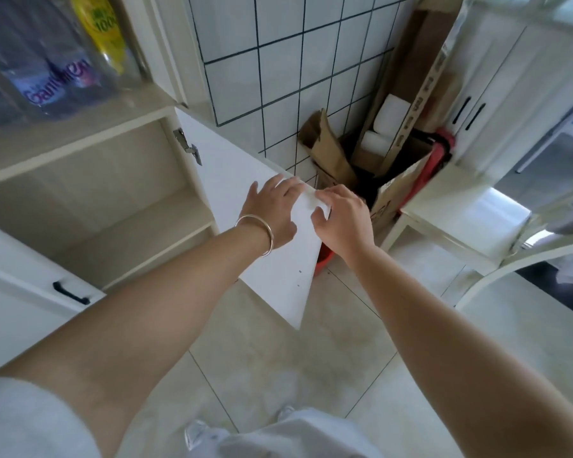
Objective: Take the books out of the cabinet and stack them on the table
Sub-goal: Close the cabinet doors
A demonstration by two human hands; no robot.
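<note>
Both hands, left grip [272, 209] & right grip [339, 214], clasp white cabinet door [245, 206] edge; cream shelves [129, 223] left of them bare, no books seen, prob. done.

Smooth painted wood, glossy tile, bare metal.
Matt white cabinet door [265, 233]; shiny metal hinge [187, 145]; glossy white wall tiles [278, 77]; rough brown cardboard [328, 147]; polished silver bangle [262, 233].

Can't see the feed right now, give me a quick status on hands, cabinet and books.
Left hand and right hand both grip the open cabinet door at its top corner. Cabinet shelves bare, no books visible. Nothing blocking.
</note>
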